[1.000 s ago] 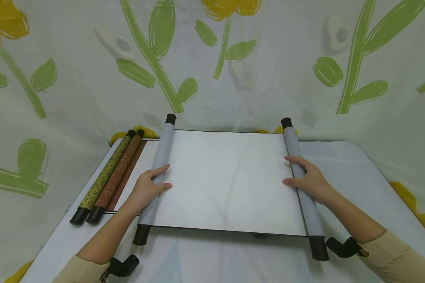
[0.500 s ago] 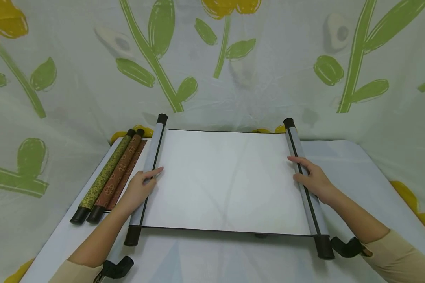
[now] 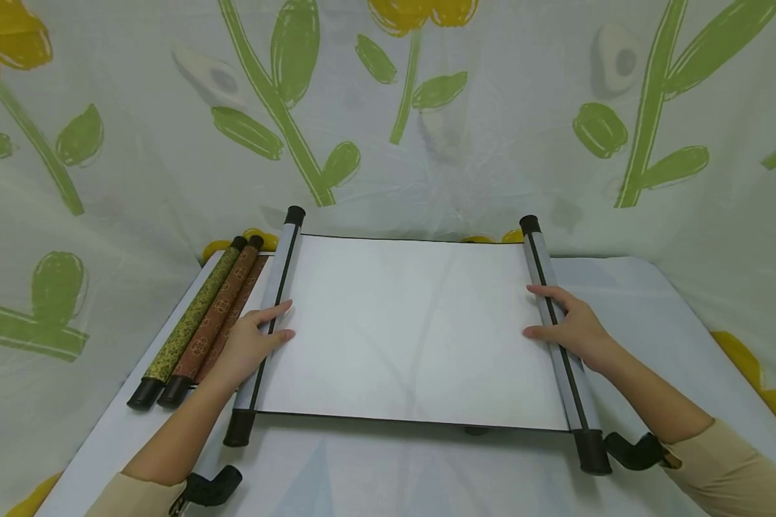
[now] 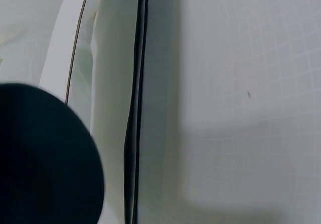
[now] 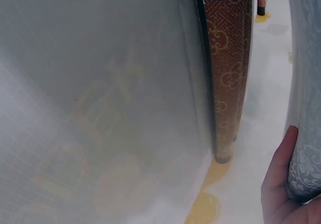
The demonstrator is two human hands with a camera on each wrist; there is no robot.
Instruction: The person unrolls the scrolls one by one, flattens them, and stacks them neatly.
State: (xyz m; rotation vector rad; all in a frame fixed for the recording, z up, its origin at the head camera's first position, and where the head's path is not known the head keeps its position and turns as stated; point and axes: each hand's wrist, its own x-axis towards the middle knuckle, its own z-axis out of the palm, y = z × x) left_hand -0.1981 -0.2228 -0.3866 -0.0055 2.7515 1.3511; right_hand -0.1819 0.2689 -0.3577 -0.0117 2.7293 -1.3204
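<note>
In the head view, a scroll (image 3: 407, 323) is unrolled to a broad white sheet between two grey rolled ends with black caps. My left hand (image 3: 248, 345) grips the left roll (image 3: 281, 266), thumb and index finger over its inner side. Opposite, my right hand (image 3: 572, 330) holds the right roll (image 3: 538, 262) the same way. A black line runs along each roll. The right wrist view shows the grey patterned roll (image 5: 308, 153) beside the fingers (image 5: 281, 169) of my right hand. A large dark round shape (image 4: 45, 153) fills the lower left of the left wrist view.
Left of the scroll lie a green patterned roll (image 3: 194, 316) and a brown patterned roll (image 3: 213, 316), with a reddish-brown strip (image 3: 239, 305) beside them. They rest on a white table (image 3: 621, 287), before a flower-printed cloth (image 3: 491, 165).
My left hand has moved left with its roll, and my right hand slightly right, widening the white sheet. Both rolls have turned, bringing their black lines on top. Over the last half second little shifts.
</note>
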